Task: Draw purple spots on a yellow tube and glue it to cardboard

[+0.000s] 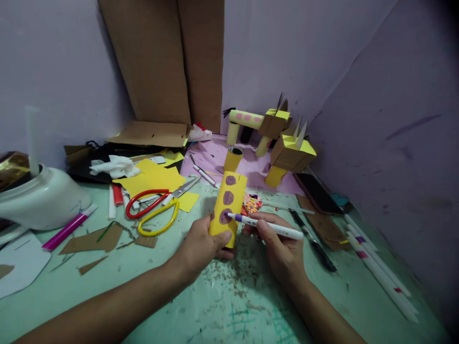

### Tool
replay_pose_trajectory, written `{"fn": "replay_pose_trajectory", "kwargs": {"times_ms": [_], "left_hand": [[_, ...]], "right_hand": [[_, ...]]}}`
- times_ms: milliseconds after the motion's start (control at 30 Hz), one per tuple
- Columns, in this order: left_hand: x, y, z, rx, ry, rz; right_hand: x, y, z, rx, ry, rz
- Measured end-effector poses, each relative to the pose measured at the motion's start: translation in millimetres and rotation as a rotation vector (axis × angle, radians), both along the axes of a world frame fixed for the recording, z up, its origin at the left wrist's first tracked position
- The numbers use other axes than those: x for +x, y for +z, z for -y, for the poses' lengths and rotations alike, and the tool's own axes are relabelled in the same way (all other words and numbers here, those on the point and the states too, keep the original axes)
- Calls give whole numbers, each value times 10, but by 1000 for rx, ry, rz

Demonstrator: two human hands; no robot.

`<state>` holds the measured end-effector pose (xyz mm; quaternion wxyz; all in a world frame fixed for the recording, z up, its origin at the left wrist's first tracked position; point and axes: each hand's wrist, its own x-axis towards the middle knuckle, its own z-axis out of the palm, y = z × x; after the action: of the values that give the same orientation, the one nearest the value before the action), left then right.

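Tube, single and yellow [229,208], stands tilted at the centre of the frame, three whole purple spots [228,198] facing the camera. The person's left hand [201,244] curls around its lower end, thumb across the front; the right hand [282,243] pinches one white marker [276,228], its purple tip at the lowest whole spot. Just behind stands one shorter yellow tube [233,161]. Two cardboard boxes with yellow tops, a nearer one [289,155] and a farther one [271,125], sit upper right of centre. One pair of scissors [173,195] lies left of the tube, apart from it. Walls bound the table [201,315] behind and at right; the widest open room is bottom centre, between the forearms.
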<state>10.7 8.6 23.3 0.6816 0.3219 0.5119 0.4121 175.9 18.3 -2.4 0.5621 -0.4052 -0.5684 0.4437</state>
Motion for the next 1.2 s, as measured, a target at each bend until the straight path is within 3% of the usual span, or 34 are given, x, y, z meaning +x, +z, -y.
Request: {"fn": "replay_pose_trajectory", "kwargs": {"times_ms": [1200], "left_hand": [[-2, 5, 7, 23, -1, 7]], "right_hand": [[-18, 26, -4, -22, -5, 44]]}}
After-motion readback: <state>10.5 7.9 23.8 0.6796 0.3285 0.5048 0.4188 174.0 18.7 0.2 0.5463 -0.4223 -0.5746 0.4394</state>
